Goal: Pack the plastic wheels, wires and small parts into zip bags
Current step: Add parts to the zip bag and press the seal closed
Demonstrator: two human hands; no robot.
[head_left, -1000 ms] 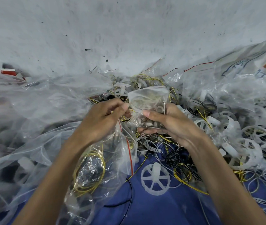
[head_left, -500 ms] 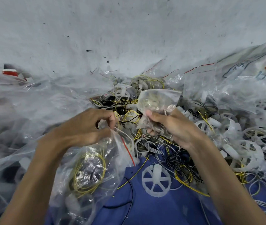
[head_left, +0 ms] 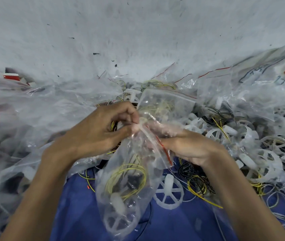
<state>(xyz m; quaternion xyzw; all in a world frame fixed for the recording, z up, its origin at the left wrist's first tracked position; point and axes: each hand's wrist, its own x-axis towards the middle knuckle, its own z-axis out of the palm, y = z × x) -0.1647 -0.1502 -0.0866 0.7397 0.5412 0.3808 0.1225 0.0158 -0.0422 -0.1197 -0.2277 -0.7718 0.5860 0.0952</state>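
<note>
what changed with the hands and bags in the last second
The left hand let go of the small parts bag and took a grip on the mouth of the big zip bag, lifting it to the centre. The right hand came to that mouth too. The loose wheel stayed on the blue cloth.

A pale grey surface (head_left: 138, 32), scuffed and flecked with dark specks (head_left: 96, 53), fills the upper half of the view. A blue cloth (head_left: 79, 214) shows bare at the bottom centre. At the far left sits a small red-and-white object (head_left: 11, 76), perhaps a box, though it is blurred. At the upper right lies a whitish sack (head_left: 277, 70) printed with blue and orange lettering.
</note>
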